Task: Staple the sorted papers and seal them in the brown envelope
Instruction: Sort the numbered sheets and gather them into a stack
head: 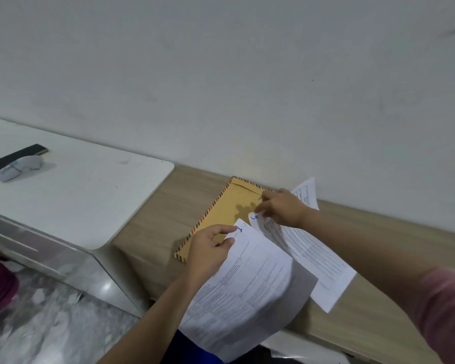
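A pale wall (247, 74) filled the upper part of the view. Below it ran a wooden shelf (378, 285), with a white table (76, 195) butted against its left end. On the white table lay a grey stapler (19, 168), touching a black phone (16, 156) just behind it, both well apart from the papers. A brown envelope (221, 208) with a striped border lay flat on the shelf near the wall. The left hand (210, 250) pinched the top corner of a printed sheet (244, 292), lifted over the shelf's front edge. The right hand (281, 208) gripped the top of a second sheet (313, 258), over the envelope's right side. A third sheet (306, 193) leaned against the wall behind the right hand.
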{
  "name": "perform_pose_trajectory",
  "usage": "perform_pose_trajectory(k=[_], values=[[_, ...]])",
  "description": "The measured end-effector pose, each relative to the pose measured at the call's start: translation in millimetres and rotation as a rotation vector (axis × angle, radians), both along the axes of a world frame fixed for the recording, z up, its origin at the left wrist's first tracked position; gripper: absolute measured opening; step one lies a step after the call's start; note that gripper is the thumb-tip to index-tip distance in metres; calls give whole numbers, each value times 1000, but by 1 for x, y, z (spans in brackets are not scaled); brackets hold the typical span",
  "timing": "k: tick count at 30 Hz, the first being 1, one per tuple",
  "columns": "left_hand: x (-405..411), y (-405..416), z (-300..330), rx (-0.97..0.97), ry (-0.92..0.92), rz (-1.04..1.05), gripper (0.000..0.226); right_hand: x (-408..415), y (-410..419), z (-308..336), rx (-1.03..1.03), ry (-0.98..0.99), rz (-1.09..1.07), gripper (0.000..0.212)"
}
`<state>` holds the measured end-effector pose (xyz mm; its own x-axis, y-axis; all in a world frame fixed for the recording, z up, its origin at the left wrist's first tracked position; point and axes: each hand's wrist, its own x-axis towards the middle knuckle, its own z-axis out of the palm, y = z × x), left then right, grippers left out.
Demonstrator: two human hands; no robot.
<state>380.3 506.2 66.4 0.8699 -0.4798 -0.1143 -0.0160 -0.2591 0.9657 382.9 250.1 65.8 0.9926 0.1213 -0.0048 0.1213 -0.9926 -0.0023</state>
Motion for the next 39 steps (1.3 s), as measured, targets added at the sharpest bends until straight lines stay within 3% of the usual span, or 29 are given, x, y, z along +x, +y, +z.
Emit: perform_pose_trajectory(k=[6,9,17,28,39], values=[[-14,-53,36,-155,-80,-32,29,-51,-10,82,345,-241,-128,28],[-29,-83,65,-228,-157,-22,22,-88,-21,114,511,-366,-160,23],[-103,-147,121,-377,-438,-81,25,-195,-56,152,790,-652,-309,26],[-195,-205,131,-486,-588,-107,24,-299,-91,152,884,-776,-301,28],[-226,-237,118,-483,-678,-78,28,-341,-106,139,961,-867,-296,35]])
